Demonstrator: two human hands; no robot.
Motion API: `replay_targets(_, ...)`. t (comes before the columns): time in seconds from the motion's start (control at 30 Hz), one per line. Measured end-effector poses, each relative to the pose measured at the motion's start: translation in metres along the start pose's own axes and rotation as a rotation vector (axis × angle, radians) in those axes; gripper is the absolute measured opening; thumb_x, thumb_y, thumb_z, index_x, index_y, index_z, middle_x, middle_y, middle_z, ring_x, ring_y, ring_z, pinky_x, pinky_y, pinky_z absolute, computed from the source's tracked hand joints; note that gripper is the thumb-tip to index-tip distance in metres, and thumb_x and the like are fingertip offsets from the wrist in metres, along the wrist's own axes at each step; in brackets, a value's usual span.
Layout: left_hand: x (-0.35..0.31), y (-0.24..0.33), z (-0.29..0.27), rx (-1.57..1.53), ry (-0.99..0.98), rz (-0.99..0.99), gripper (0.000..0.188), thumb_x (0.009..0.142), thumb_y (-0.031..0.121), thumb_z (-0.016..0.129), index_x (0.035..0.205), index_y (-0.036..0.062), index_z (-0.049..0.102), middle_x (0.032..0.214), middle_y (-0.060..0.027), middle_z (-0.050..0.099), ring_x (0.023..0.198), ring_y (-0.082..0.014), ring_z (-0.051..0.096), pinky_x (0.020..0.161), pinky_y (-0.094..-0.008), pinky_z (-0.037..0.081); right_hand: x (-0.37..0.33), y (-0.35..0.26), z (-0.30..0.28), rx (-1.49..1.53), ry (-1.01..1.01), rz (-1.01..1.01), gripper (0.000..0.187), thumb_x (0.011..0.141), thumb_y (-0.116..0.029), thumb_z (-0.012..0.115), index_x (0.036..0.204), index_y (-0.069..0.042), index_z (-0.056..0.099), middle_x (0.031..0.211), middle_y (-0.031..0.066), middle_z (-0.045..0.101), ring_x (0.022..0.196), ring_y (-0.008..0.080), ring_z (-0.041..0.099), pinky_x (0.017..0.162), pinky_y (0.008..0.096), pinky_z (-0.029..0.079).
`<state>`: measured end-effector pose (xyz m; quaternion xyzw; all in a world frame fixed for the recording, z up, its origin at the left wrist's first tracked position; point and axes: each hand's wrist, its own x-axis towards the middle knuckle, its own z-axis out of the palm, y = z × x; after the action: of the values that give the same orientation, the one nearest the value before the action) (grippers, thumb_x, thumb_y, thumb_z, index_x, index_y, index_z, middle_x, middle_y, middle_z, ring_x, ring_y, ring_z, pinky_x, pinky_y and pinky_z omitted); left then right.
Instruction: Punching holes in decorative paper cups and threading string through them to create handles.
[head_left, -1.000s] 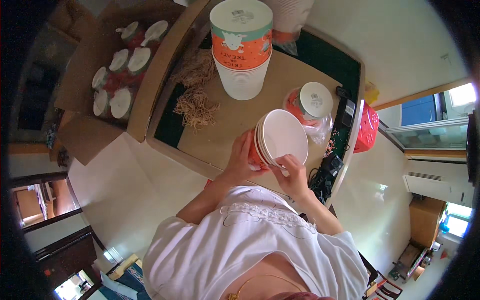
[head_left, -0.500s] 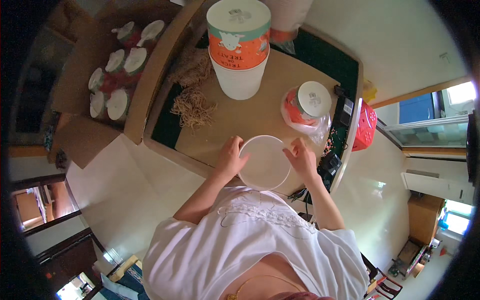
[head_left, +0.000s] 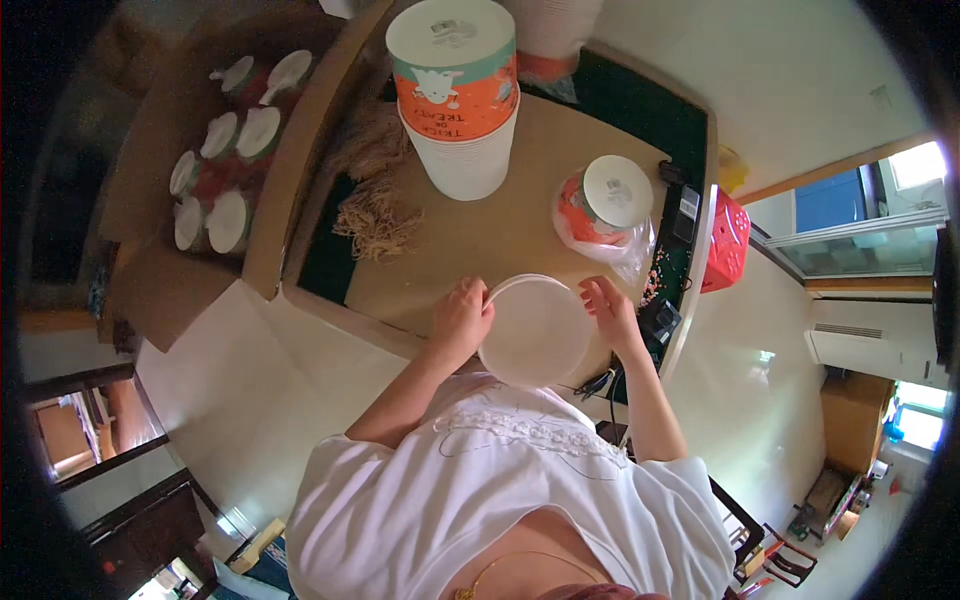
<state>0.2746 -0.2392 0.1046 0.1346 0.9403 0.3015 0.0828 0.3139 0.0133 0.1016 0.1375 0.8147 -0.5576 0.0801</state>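
A white round paper bucket [head_left: 535, 330] is held close to my shirt front, its opening toward me. On its left side my left hand [head_left: 463, 322] is closed on the rim. My right hand [head_left: 612, 312] is at the opposite side of the rim, with thumb and fingers drawn together; whether they hold anything is too small to make out. Beyond stands a tall upturned stack of white paper buckets [head_left: 458, 165], topped by an orange and green printed one. A smaller orange printed bucket [head_left: 617, 190] lies to the right in clear plastic wrap.
Bundles of brown twine [head_left: 375, 222] lie at the table's left. Left of the table, a cardboard box [head_left: 165, 285] holds several wrapped buckets. Small black devices [head_left: 660, 322], cables and scattered pink bits line the right edge, beside a red plastic basket [head_left: 728, 240].
The white bucket has shifted slightly right and tilted, showing more of its inside. My right hand has turned, its fingers more drawn together. The view has moved a little.
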Motion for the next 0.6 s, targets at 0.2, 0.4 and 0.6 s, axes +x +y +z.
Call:
replay_targets(0.2, -0.002, 0.018, -0.018, -0.158, -0.053, 0.058, 0.013, 0.077, 0.011, 0.060, 0.084, 0.0042, 0.051, 0.074, -0.0141, 0.062, 0.070, -0.0326, 0.061, 0.062, -0.0437, 0.048, -0.001, 0.006, -0.013, -0.065, -0.083, -0.042, 0.028, 0.092, -0.025, 0.051, 0.108, -0.004, 0.058, 0.086, 0.0096, 0.064, 0.076, 0.0149, 0.059, 0.070, 0.0281, 0.048)
replay_targets(0.4, -0.003, 0.027, -0.028, -0.328, -0.123, 0.072, 0.015, 0.077, 0.011, 0.061, 0.086, 0.0040, 0.051, 0.075, -0.0128, 0.062, 0.069, -0.0319, 0.061, 0.061, -0.0423, 0.047, 0.002, 0.011, -0.023, -0.098, -0.138, -0.052, 0.027, 0.091, -0.024, 0.055, 0.106, -0.003, 0.059, 0.091, 0.0100, 0.066, 0.082, 0.0167, 0.061, 0.073, 0.0294, 0.048)
replay_targets(0.6, -0.007, 0.040, -0.025, -0.262, -0.110, 0.163, 0.016, 0.076, 0.009, 0.063, 0.085, 0.0043, 0.051, 0.076, -0.0123, 0.061, 0.072, -0.0311, 0.061, 0.063, -0.0406, 0.047, 0.002, -0.017, -0.027, 0.185, -0.259, -0.007, 0.025, 0.090, -0.021, 0.056, 0.108, -0.004, 0.060, 0.102, 0.0075, 0.065, 0.089, 0.0145, 0.060, 0.077, 0.0271, 0.048)
